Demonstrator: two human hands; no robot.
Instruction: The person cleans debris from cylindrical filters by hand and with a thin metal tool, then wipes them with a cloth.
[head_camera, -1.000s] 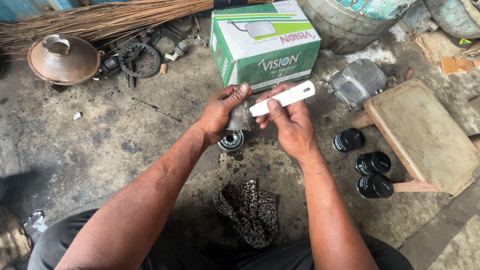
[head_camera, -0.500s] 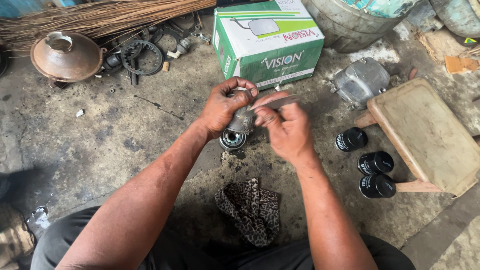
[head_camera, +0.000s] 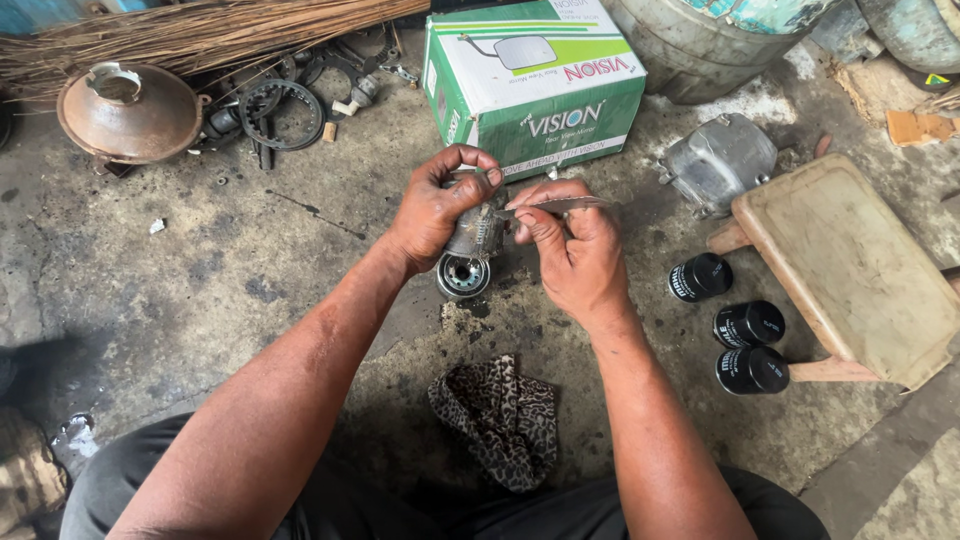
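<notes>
My left hand (head_camera: 440, 205) is wrapped around a small grey metal cylinder part (head_camera: 476, 235), held upright just above a round bearing-like metal ring (head_camera: 462, 276) that lies on the concrete floor. My right hand (head_camera: 570, 255) grips a flat, narrow metal strip (head_camera: 560, 205) edge-on, with its tip against the side of the cylinder part. Both hands meet in front of a green and white cardboard box (head_camera: 535, 85).
Three black cylindrical canisters (head_camera: 745, 325) lie beside a low wooden stool (head_camera: 850, 265) on the right. A grey metal casing (head_camera: 718, 162) sits behind them. A patterned rag (head_camera: 498, 420) lies near my knees. A rusty dome-shaped part (head_camera: 128, 112), gears (head_camera: 282, 112) and a broom (head_camera: 200, 30) are at the back left.
The strip in my right hand has turned from showing its white flat face to edge-on and now touches the cylinder. My left hand has closed more tightly around the part.
</notes>
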